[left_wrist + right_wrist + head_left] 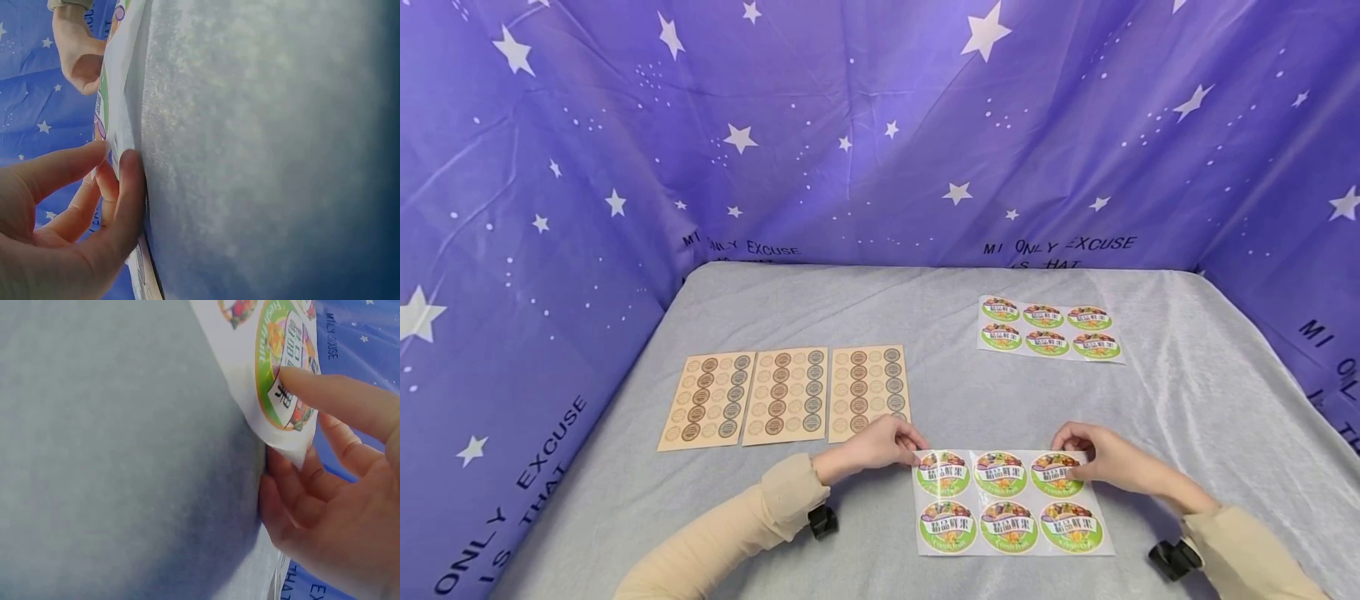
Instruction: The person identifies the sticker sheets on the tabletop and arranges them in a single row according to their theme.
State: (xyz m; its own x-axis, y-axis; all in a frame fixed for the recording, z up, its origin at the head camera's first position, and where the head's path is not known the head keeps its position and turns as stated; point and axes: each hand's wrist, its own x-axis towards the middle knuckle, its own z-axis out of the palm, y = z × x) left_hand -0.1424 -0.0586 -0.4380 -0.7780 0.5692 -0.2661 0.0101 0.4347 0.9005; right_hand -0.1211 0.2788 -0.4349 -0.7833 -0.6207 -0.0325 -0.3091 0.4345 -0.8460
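White glossy sheet [1028, 499], one; printed with six rounded stickers [1009, 527] in two rows of three. Each sticker: mixed fruit above, white band with dark characters across the middle, green below with pale lettering. Glare over part of the left column. Location: near side of the bench [625, 533], long sides running left to right, a hand at each far corner.

Left hand [883, 442]: fingers brought together in a pinch at the far left corner, sheet edge caught between them. Right hand [1103, 457]: at the far right corner, thumb laid over the printed face of the right sticker in the far row, other fingers bent behind and under the edge; the sheet lies between thumb and fingers.

Left wrist view: sheet edge buckled beside the fingers, a plain white surface showing, not visible from the head. Right wrist view: thin orange rim round the sticker, "Fresh fruit" lettering plainer, corner tip pointing down past the thumb.

Head view only, in full: matching sheet [1051, 329] of six, farther back on the right; three tan sheets [786, 396] of small round stickers, side by side at left, the rightmost partly covered by the left hand. Backdrop: purple curtain [850, 125], white stars.
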